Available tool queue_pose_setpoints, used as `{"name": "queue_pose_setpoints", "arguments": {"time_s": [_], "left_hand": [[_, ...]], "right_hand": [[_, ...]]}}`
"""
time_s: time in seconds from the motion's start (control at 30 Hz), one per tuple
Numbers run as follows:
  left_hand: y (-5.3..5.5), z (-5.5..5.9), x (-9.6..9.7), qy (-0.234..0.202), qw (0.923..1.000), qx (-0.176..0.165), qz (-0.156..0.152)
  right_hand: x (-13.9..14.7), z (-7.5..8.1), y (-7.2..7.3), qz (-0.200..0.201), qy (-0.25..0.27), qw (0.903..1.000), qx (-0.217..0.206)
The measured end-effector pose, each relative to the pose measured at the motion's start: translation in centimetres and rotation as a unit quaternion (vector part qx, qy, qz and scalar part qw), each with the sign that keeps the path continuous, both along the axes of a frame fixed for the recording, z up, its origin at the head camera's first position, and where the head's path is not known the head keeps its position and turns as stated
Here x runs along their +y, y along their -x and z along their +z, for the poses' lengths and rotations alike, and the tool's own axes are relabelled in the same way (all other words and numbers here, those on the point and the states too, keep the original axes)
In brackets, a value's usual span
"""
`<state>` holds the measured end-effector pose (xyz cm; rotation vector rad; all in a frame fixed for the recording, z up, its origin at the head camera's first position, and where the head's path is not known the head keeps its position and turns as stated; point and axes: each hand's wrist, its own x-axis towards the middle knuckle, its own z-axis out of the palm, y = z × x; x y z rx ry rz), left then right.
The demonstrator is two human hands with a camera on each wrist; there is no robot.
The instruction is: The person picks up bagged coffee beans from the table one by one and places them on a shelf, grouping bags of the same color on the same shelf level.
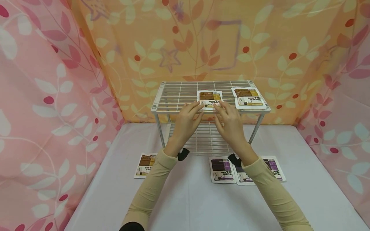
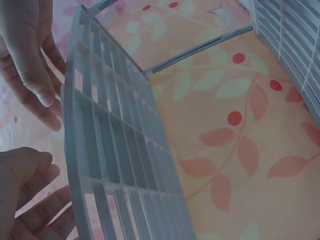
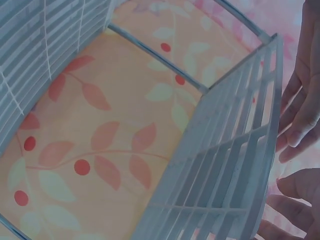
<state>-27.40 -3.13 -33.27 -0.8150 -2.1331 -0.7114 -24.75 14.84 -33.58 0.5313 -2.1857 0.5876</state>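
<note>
A white pouch with a brown and yellow label (image 1: pixel 210 96) lies on the top tier of a white wire rack (image 1: pixel 179 96). At the pouch's near left corner are the fingertips of my left hand (image 1: pixel 186 123). My right hand (image 1: pixel 229 125) has its fingertips at the near right corner. Both hands' fingers are relaxed, not curled round the pouch. A second brown-label pouch (image 1: pixel 249 98) lies to the right on the same tier. In the left wrist view and the right wrist view, the fingers show beside the edge of the shelf (image 2: pixel 125 135), and the pouch is hidden.
One brown-label pouch (image 1: pixel 144 166) lies on the white table at left, partly behind my left sleeve. Several purple-label pouches (image 1: pixel 222 170) lie in a row at right, partly covered by my right forearm. The rack's lower tier (image 1: pixel 202 138) is under my hands. Patterned cloth (image 1: pixel 115 64) encloses the table.
</note>
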Motion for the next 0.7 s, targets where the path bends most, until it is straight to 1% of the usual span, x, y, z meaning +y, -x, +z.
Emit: {"name": "queue_pose_setpoints", "arguments": {"time_s": [0.13, 0.27, 0.4, 0.57, 0.7], "left_hand": [[0.0, -0.4, -0.3, -0.011, 0.9997, 0.018, -0.015], [-0.2, -0.9, -0.6, -0.019, 0.9984, 0.043, -0.031], [-0.4, -1.5, -0.9, -0.016, 0.9969, 0.064, -0.043], [-0.7, -2.3, -1.4, -0.009, 0.9957, 0.076, -0.051], [-0.9, -3.3, -1.9, -0.001, 0.9955, 0.081, -0.049]], "right_hand": [[-0.3, -0.6, -0.2, 0.012, 0.006, 0.9998, 0.014], [-0.8, -1.3, -0.3, 0.039, 0.015, 0.9985, 0.034], [-1.2, -1.9, -0.4, 0.061, 0.022, 0.9964, 0.054], [-1.7, -2.9, -0.5, 0.076, 0.021, 0.9949, 0.062], [-2.0, -3.8, -0.6, 0.089, 0.024, 0.9938, 0.061]]}}
